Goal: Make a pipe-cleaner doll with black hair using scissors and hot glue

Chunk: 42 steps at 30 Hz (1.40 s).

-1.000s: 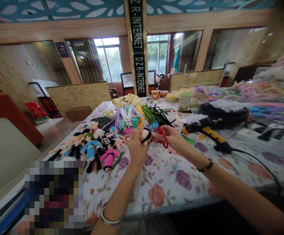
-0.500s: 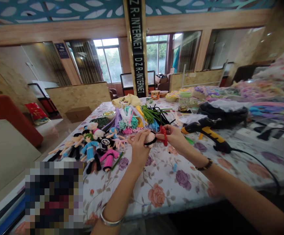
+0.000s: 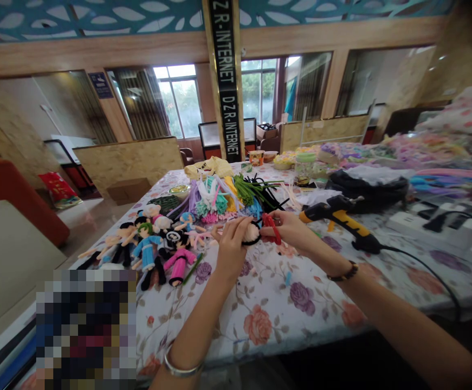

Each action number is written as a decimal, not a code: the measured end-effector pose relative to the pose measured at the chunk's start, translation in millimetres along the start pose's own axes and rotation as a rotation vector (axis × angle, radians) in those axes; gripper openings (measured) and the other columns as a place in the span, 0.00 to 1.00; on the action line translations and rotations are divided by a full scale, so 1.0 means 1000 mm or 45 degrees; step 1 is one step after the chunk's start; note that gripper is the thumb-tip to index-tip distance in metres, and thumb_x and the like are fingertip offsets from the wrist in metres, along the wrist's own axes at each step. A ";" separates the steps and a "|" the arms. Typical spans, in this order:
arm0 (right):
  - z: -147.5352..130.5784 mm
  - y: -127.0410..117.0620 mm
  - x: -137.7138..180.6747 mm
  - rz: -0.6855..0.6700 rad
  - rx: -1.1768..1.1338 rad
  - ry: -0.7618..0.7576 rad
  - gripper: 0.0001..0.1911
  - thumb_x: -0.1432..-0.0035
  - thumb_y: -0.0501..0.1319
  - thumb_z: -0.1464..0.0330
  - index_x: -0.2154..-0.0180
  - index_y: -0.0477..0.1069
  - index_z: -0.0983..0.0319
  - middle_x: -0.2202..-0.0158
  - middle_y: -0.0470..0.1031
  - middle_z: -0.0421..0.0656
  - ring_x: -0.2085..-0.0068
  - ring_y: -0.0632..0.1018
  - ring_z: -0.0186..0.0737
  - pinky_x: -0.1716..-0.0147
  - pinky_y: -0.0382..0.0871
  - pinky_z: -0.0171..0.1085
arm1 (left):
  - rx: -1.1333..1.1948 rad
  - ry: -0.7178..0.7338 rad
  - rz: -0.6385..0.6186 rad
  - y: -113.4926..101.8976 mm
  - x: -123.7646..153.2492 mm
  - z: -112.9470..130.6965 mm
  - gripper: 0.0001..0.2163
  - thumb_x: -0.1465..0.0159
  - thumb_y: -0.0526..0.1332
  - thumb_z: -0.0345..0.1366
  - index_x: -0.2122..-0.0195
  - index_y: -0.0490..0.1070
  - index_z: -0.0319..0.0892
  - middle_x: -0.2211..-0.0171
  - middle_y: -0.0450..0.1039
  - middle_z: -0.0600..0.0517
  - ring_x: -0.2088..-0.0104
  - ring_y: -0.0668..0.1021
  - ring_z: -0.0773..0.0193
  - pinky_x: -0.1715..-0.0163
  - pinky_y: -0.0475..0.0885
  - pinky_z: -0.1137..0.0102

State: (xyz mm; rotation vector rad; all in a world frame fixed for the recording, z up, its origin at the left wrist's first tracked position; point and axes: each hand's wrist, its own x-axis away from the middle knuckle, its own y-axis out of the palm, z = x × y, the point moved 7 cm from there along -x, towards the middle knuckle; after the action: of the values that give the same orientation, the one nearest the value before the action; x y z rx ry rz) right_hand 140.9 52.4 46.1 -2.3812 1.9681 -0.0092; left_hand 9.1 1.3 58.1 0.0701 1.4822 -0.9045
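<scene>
My left hand (image 3: 231,244) is closed around a small round cream-pink doll head (image 3: 251,233) edged with a black fuzzy strip, held just above the table. Close against its right side, my right hand (image 3: 295,235) grips red-handled scissors (image 3: 271,229); their blades are hard to make out beside the black strip. Left of my hands lie several fuzzy dolls, among them one in a pink robe (image 3: 182,262) and one in blue with green hair (image 3: 147,249). Bundles of coloured pipe cleaners (image 3: 215,197) are heaped behind my hands.
A black and yellow glue gun (image 3: 343,219) rests to the right, its cord running off the near side. Behind it are a black bag (image 3: 368,187) and a lidded jar (image 3: 304,168). A flowered tablecloth (image 3: 260,325) covers the table. White power strips (image 3: 426,219) lie at far right.
The scissors have tilted and shifted slightly left against the doll head, with my right hand following. The doll head has turned a little in my left hand. The view has shifted slightly.
</scene>
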 end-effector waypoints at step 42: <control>-0.038 -0.017 0.006 0.071 0.945 -1.008 0.15 0.53 0.63 0.59 0.77 0.63 0.62 0.81 0.64 0.37 0.78 0.63 0.30 0.76 0.59 0.31 | 0.088 -0.180 0.279 -0.018 -0.001 -0.005 0.25 0.48 0.65 0.37 0.49 0.60 0.43 0.53 0.71 0.46 0.53 0.73 0.57 0.49 0.55 0.60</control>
State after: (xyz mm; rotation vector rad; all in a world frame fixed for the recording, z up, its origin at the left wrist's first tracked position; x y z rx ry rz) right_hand 157.4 48.4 84.9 -1.5120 1.3214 0.1515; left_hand -4.8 -8.0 67.3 0.2109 1.2843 -0.7665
